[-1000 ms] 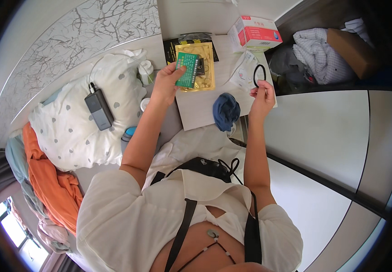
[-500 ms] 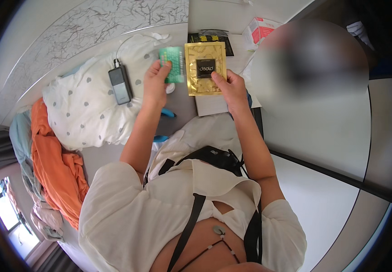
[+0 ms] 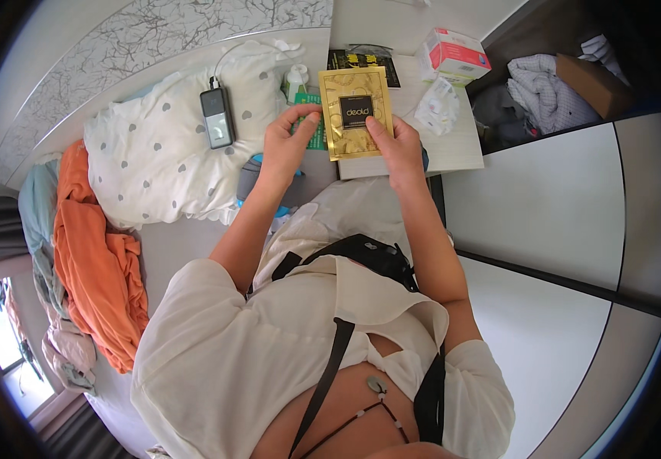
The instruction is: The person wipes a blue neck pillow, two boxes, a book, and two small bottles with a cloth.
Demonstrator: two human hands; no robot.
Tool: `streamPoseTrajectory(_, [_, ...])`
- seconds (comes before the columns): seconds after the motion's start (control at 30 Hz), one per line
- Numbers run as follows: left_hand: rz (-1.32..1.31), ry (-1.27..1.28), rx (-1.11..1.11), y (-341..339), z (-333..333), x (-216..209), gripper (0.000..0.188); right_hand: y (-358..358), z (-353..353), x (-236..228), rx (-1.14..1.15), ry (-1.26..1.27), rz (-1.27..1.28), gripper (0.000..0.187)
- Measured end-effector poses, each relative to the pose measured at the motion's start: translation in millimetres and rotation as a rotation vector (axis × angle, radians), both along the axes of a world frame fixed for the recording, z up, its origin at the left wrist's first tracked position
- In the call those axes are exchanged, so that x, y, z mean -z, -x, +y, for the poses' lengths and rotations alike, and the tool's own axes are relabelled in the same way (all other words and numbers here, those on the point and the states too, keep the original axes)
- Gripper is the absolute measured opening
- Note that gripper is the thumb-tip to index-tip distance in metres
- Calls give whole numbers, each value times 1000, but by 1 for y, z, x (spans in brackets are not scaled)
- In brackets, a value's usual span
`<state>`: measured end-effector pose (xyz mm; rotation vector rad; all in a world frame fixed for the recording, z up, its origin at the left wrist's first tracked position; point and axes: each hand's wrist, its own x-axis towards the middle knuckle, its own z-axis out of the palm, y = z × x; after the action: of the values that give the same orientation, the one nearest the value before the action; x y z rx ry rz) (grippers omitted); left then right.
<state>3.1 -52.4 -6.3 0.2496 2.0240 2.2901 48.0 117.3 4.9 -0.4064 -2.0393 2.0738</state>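
Note:
Upright in front of me is a flat gold foil sachet (image 3: 355, 83) with a dark square label in its middle. My right hand (image 3: 401, 153) pinches its right side, the thumb lying on the front. My left hand (image 3: 286, 145) is closed on a thin green packet (image 3: 317, 139), thumb bent over it. Much of that packet is hidden behind the left edge of the gold sachet, so I cannot tell whether the two touch. A small white bottle (image 3: 297, 77) stands just beyond my left hand.
A white bedside table (image 3: 457, 151) carries a pink-and-white box (image 3: 459, 55), a crumpled clear plastic wrapper (image 3: 437, 107) and a black packet (image 3: 380, 73). At left, a power bank (image 3: 217, 118) with a cable lies on a heart-patterned pillow (image 3: 154, 172), beside orange cloth (image 3: 89, 252).
My left hand has moved right, bringing the green packet partly behind the gold sachet. The sachet stays in my right hand. The view has shifted slightly, showing more of the bedside table.

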Motion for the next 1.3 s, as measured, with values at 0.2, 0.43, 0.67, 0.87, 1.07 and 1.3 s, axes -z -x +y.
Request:
streamPoseTrajectory(0.2, [-176,-37,159,-4,3,-12,18,-5,-5,6,-26,-122,26,28])
streamPoseTrajectory(0.43, [-179,-70,165,-3,2,-16,16,-5,-8,5,-28,-138,6,27])
streamPoseTrajectory(0.67, [-155,-2,157,0,-3,-9,12,-5,-11,6,-32,-127,32,25])
streamPoseTrajectory(0.87, [-156,-37,158,0,-4,-7,10,-6,-12,2,-30,-151,21,24])
streamPoseTrajectory(1.07, [-160,-31,158,-1,-4,-7,9,-7,-11,5,-35,-156,24,24])
streamPoseTrajectory(1.3, [-172,-26,176,-1,-5,-7,10,-11,-11,3,-30,-157,19,25])
